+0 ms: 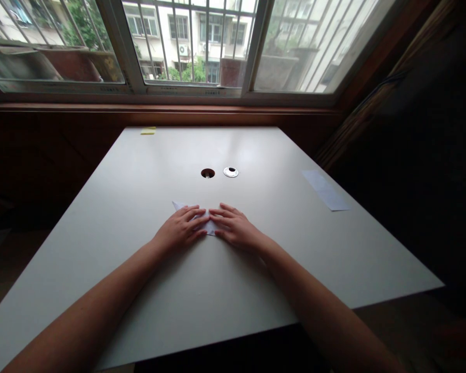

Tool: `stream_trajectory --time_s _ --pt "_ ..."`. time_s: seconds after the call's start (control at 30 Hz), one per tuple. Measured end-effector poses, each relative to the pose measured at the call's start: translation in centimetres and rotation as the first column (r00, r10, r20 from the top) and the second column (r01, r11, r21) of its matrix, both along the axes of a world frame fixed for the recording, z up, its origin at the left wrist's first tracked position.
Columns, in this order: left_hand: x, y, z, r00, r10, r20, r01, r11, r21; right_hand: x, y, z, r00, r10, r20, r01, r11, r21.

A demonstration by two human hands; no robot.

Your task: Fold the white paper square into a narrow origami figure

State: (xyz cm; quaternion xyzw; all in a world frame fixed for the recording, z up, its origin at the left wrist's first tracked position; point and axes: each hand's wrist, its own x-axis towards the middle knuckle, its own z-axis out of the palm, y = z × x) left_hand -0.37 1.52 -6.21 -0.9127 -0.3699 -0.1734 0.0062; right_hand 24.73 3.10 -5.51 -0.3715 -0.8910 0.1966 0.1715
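Observation:
A folded piece of white paper (pixel 210 227) lies on the white table under both my hands. One pointed corner of it sticks out at the upper left, beyond my fingers. My left hand (pixel 181 225) rests on its left part, fingers stretched out and slightly spread. From the other side my right hand (pixel 235 225) presses on the paper's right part, its fingers also extended and apart. The fingertips of the two hands nearly meet over the middle of the sheet. Most of the paper is hidden beneath the hands.
Beyond my hands, the white table (pixel 171 295) has a round hole (pixel 207 173), with a round cover ring (pixel 231 172) beside it. A strip of paper (pixel 325 190) lies near the right edge. Yellow sticky notes (pixel 148 130) are at the far left edge. A barred window stands behind.

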Motion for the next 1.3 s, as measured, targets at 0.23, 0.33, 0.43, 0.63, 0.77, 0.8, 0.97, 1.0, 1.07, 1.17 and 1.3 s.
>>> stream_trajectory --time_s 0.23,0.33,0.43,0.63,0.77,0.8,0.97,1.0,1.07,1.17,1.3 --pt "-0.1 -0.1 0.0 0.997 0.015 0.074 -0.012 0.999 -0.036 0.4 0.0 -0.7 0.941 -0.013 -0.339 0.019 1.000 0.016" --pt "-0.1 -0.1 0.3 0.996 0.021 0.090 -0.016 0.998 -0.057 0.6 -0.5 -0.5 0.933 0.052 -0.357 -0.015 0.994 0.105" --pt "-0.1 -0.1 0.5 0.993 0.030 0.110 -0.021 0.996 -0.081 0.4 -1.0 -0.3 0.958 0.156 -0.239 -0.100 0.968 0.232" --pt "-0.2 -0.1 0.4 0.988 0.056 0.141 -0.039 0.992 -0.121 -0.2 -1.9 -0.2 0.990 0.137 0.026 -0.137 0.917 0.375" --pt "-0.3 -0.1 0.3 0.988 0.054 0.145 -0.035 0.991 -0.129 0.5 -1.9 0.1 0.983 0.163 0.085 -0.184 0.887 0.424" --pt "-0.3 -0.1 0.3 0.989 0.055 0.138 -0.037 0.991 -0.131 0.8 -1.9 0.2 0.981 0.166 0.099 -0.193 0.882 0.429" --pt "-0.5 -0.1 0.4 0.994 0.048 0.096 -0.035 0.990 -0.135 2.3 -2.0 0.6 0.971 0.204 0.125 -0.238 0.858 0.456" --pt "-0.5 -0.1 0.3 0.995 0.044 0.090 -0.032 0.990 -0.135 2.5 -2.1 0.6 0.971 0.206 0.122 -0.239 0.856 0.458" --pt "-0.7 0.0 0.3 0.996 0.035 0.083 -0.023 0.990 -0.136 2.8 -2.3 0.6 0.972 0.206 0.111 -0.235 0.855 0.462" --pt "-1.3 0.2 0.2 0.998 0.007 0.065 0.002 0.990 -0.141 3.0 -2.5 0.5 0.976 0.198 0.092 -0.218 0.861 0.460" --pt "-2.3 0.7 0.2 0.998 -0.055 0.016 0.056 0.987 -0.150 3.2 -2.6 0.5 0.976 0.214 0.045 -0.211 0.864 0.457"
